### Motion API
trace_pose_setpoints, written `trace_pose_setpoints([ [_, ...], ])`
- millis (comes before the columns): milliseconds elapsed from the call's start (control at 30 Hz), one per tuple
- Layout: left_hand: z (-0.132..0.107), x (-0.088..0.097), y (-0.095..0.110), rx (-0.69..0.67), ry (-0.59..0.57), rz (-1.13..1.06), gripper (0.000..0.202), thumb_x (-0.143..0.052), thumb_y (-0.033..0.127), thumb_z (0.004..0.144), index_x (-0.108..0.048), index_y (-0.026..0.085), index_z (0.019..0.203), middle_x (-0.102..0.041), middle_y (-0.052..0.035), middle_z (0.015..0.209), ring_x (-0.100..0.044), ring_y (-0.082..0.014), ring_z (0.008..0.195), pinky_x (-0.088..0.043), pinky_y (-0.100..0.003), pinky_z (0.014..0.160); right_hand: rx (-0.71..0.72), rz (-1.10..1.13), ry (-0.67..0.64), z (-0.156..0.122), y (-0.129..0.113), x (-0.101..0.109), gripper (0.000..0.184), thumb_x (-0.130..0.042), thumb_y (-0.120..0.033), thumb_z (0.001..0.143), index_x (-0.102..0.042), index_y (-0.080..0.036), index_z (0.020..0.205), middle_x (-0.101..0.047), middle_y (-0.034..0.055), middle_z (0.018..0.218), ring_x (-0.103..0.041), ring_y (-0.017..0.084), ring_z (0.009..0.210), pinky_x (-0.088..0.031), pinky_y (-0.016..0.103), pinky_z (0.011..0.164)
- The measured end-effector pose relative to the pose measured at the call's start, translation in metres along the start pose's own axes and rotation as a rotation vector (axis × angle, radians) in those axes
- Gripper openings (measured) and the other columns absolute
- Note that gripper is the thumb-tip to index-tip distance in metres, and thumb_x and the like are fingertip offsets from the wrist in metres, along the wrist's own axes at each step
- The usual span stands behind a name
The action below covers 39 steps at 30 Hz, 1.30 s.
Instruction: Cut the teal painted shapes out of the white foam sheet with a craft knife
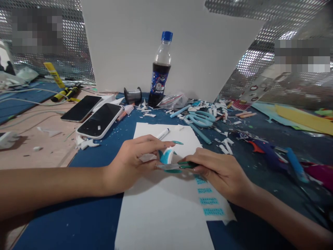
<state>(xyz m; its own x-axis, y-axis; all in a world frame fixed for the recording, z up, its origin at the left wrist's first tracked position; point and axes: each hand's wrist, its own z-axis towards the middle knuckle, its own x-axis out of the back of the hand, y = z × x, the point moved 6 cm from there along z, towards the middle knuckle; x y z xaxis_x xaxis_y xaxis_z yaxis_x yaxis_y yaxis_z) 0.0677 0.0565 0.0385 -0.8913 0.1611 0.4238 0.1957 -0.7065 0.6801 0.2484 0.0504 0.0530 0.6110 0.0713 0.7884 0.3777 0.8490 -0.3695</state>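
Note:
My left hand (139,158) is closed on a small curved piece in white and teal (166,156), pinched between the fingertips above a white sheet of paper (156,211). In my right hand (221,168) is a slim green-handled knife (188,165). Its flat greyish blade points left and reaches the underside of the piece, beside my left thumb. The fingers hide part of both things. A white marker (163,134) lies on the paper behind my hands. Under my right wrist, a second sheet carries several teal printed strips (208,201).
A Pepsi bottle (159,76) stands before a white board (125,45). Left are two phones (101,119) and a wire spool (132,95). Light-blue scissors (200,118) lie among white scraps at the back right. A blue pen-like tool (297,165) is far right.

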Motion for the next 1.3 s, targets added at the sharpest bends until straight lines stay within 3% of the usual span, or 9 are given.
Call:
trace_pose_setpoints([
  [400, 0.0016, 0.0011, 0.0000, 0.037, 0.037, -0.037, 0.040, -0.064, 0.000, 0.075, -0.069, 0.019, 0.110, -0.064, -0.0035, 0.087, -0.060, -0.0107, 0.072, -0.050, -0.018, 0.064, 0.000, -0.001, 0.021, -0.0006, 0.0011, -0.0006, 0.022, -0.047, -0.009, 0.091, -0.060, -0.018, 0.105, -0.060, 0.0012, 0.073, -0.056, 0.009, 0.062, -0.042, 0.017, 0.053],
  [667, -0.0024, -0.0049, -0.0077, 0.085, 0.025, -0.110, 0.035, -0.068, 0.012, 0.079, -0.069, 0.021, 0.113, -0.065, -0.0053, 0.091, -0.065, -0.0146, 0.078, -0.053, -0.021, 0.068, 0.008, -0.020, 0.032, 0.0017, -0.0029, -0.0017, 0.020, -0.047, -0.010, 0.092, -0.060, -0.017, 0.105, -0.061, 0.0030, 0.074, -0.057, 0.011, 0.063, -0.045, 0.019, 0.055],
  [900, -0.0027, -0.0041, -0.0066, 0.070, -0.002, -0.021, 0.038, -0.067, 0.007, 0.078, -0.068, 0.022, 0.113, -0.067, -0.0055, 0.094, -0.066, -0.0143, 0.079, -0.054, -0.022, 0.069, 0.002, -0.038, 0.049, 0.0052, -0.0062, -0.0011, 0.021, -0.047, -0.007, 0.090, -0.061, -0.017, 0.101, -0.061, 0.0030, 0.071, -0.057, 0.011, 0.063, -0.046, 0.019, 0.054],
  [1100, -0.0031, -0.0037, -0.0039, 0.017, -0.025, -0.056, 0.043, -0.060, 0.008, 0.085, -0.061, 0.029, 0.123, -0.064, -0.0040, 0.103, -0.064, -0.0125, 0.088, -0.054, -0.019, 0.077, 0.010, -0.023, 0.026, 0.0027, -0.0014, 0.0028, 0.025, -0.047, -0.006, 0.089, -0.061, -0.018, 0.106, -0.061, 0.0034, 0.074, -0.057, 0.012, 0.065, -0.045, 0.019, 0.055],
  [1300, -0.0049, -0.0058, -0.0062, 0.053, -0.020, -0.117, 0.044, -0.056, 0.005, 0.086, -0.061, 0.029, 0.122, -0.062, -0.0039, 0.101, -0.064, -0.0123, 0.088, -0.054, -0.018, 0.073, 0.027, -0.013, 0.022, 0.0016, 0.0022, 0.0022, 0.024, -0.049, -0.008, 0.089, -0.061, -0.017, 0.108, -0.061, 0.0037, 0.075, -0.056, 0.012, 0.067, -0.046, 0.021, 0.058],
])
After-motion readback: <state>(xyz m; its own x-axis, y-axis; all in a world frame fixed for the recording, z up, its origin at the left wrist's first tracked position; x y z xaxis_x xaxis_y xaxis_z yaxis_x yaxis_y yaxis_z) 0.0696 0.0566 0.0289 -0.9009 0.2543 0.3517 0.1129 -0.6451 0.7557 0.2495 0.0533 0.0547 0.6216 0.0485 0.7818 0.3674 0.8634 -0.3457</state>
